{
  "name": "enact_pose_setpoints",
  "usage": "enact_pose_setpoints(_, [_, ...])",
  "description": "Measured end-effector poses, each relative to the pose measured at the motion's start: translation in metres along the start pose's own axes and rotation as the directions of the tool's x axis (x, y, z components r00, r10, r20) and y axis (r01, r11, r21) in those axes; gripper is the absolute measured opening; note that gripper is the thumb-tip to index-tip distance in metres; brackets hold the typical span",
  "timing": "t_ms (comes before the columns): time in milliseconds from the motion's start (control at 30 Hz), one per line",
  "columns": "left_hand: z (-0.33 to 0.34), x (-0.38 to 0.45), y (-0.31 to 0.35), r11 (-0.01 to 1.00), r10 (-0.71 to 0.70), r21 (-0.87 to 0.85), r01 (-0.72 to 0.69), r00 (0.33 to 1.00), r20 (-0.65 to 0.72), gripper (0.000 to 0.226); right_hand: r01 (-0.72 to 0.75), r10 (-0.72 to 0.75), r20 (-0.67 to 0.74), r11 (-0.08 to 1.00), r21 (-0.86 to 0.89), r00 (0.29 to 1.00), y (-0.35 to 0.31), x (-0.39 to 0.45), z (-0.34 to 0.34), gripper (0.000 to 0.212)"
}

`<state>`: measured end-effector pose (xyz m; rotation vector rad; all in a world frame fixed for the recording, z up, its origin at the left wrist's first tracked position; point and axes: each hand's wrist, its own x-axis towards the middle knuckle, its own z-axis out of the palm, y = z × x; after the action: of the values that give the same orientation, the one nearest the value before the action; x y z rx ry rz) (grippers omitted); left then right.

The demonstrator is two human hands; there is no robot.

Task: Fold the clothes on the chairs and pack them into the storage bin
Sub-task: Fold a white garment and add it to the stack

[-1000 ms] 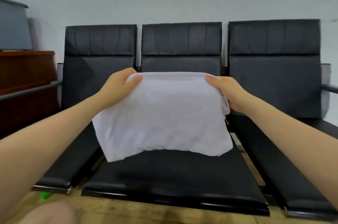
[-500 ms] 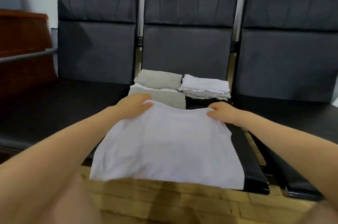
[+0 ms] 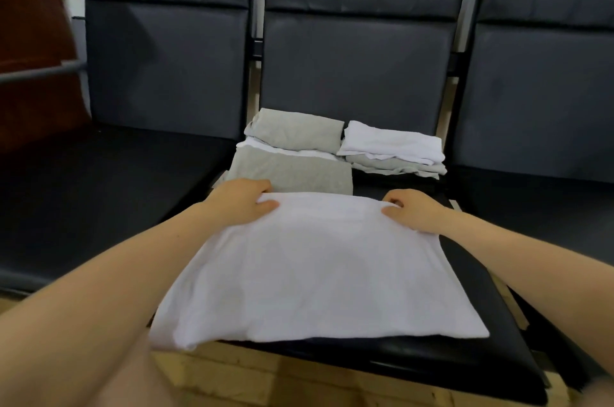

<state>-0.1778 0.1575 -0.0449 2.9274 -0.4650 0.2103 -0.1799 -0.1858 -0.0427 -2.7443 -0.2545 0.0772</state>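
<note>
A white garment lies spread on the front of the middle black chair seat, its near left corner hanging over the seat edge. My left hand grips its far left corner, thumb on top. My right hand grips the far right corner with curled fingers. Behind the garment sit folded clothes: a grey and white stack on the left and a white-topped stack on the right. No storage bin is in view.
Three black padded chairs stand side by side; the left seat and right seat hold nothing. A brown wooden cabinet and a grey metal rail are at the far left. Light wooden floor shows below.
The white garment went from held up in the air to lying flat on the middle seat. Both hands came down with it and still grip its far corners.
</note>
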Motion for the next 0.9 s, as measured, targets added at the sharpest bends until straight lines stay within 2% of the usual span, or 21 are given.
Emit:
enact_pose_setpoints(200, [-0.008, -0.012, -0.016, 0.991, -0.115, -0.048, 0.121, 0.987, 0.108, 0.022, -0.004, 0.004, -0.003, 0.998, 0.056, 1.000, -0.015, 0.005, 0.004, 0.018])
enact_pose_setpoints(300, [-0.012, -0.020, -0.029, 0.983, -0.159, -0.067, 0.170, 0.976, 0.146, 0.020, 0.009, -0.010, 0.016, 1.000, 0.005, 1.000, -0.017, -0.001, 0.006, 0.022])
enact_pose_setpoints(433, [-0.017, -0.028, -0.045, 0.972, -0.235, -0.008, 0.235, 0.970, 0.060, 0.024, 0.025, -0.025, 0.016, 1.000, 0.002, 1.000, -0.015, -0.017, 0.004, 0.043])
enact_pose_setpoints(533, [-0.020, -0.031, -0.048, 0.952, -0.304, 0.019, 0.304, 0.953, -0.013, 0.023, 0.014, -0.017, -0.016, 0.987, -0.160, 1.000, -0.009, -0.031, 0.000, 0.053])
enact_pose_setpoints(600, [-0.021, -0.033, -0.044, 0.943, -0.327, 0.057, 0.328, 0.945, -0.031, 0.021, -0.026, 0.011, -0.066, 0.975, -0.222, 0.998, -0.004, -0.038, -0.004, 0.048])
enact_pose_setpoints(700, [-0.019, -0.035, -0.033, 0.954, -0.258, 0.119, 0.277, 0.954, -0.154, 0.015, -0.121, 0.087, -0.176, 0.974, -0.192, 0.981, 0.005, -0.043, -0.010, 0.024])
enact_pose_setpoints(800, [-0.016, -0.036, -0.016, 0.977, -0.157, 0.088, 0.192, 0.940, -0.303, 0.016, -0.211, 0.174, -0.248, 0.968, -0.132, 0.953, 0.011, -0.044, -0.015, 0.019])
enact_pose_setpoints(900, [-0.014, -0.033, 0.012, 0.996, -0.080, 0.012, 0.089, 0.940, -0.332, 0.014, -0.280, 0.277, -0.252, 0.960, 0.024, 0.927, 0.012, -0.038, -0.022, 0.018])
